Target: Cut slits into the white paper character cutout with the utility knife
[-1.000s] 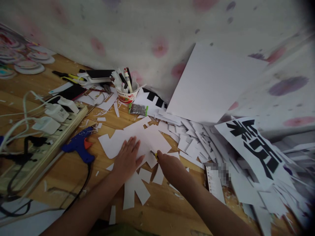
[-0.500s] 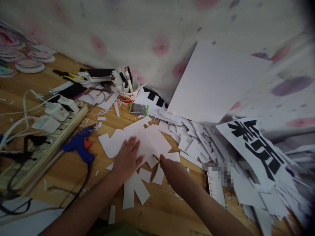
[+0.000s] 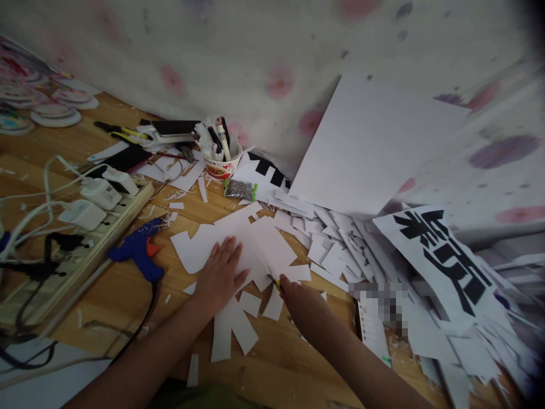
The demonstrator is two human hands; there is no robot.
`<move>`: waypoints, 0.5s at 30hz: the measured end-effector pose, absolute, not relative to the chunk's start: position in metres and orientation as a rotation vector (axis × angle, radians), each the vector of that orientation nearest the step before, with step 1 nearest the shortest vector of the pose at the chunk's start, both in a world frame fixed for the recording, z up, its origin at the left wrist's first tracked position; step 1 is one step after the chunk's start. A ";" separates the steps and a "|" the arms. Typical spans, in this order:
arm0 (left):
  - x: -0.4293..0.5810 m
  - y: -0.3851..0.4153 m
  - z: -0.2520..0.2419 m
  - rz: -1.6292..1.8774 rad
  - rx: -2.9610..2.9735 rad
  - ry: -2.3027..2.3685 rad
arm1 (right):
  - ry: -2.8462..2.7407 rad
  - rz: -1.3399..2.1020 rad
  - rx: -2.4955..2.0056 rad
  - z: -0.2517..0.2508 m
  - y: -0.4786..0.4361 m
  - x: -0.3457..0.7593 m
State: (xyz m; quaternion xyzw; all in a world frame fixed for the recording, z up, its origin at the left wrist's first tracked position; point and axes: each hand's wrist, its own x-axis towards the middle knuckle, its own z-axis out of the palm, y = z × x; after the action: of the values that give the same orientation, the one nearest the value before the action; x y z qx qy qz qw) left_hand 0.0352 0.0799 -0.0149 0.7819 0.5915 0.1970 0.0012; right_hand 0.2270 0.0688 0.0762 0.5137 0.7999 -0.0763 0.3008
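Head view: your left hand (image 3: pixel 220 277) flat on white sheet (image 3: pixel 251 236), fingers slightly spread; right hand (image 3: pixel 300 301) pinches yellow-handled knife (image 3: pixel 278 283) between fingers. Sheet notched already; cutting seems unfinished.

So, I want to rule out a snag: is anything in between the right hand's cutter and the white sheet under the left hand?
Nothing visible is. The cutter in the right hand has its blade tip at the white sheet. The left hand lies flat on that sheet, left of the blade.
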 end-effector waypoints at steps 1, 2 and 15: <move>0.035 0.080 -0.015 0.616 2.452 1.850 | 2.123 -0.212 1.361 0.076 0.069 0.227; 0.035 0.080 -0.014 0.613 2.452 1.847 | 2.124 -0.225 1.364 0.077 0.068 0.227; 0.035 0.079 -0.012 0.568 2.491 1.859 | 2.123 -0.260 1.383 0.080 0.067 0.224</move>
State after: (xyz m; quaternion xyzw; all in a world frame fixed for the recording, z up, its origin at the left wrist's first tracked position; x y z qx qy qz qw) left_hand 0.0352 0.0791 -0.0124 0.7884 0.5883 0.1797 -0.0090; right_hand 0.2236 0.0675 0.0802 0.5192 0.7969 -0.0977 0.2930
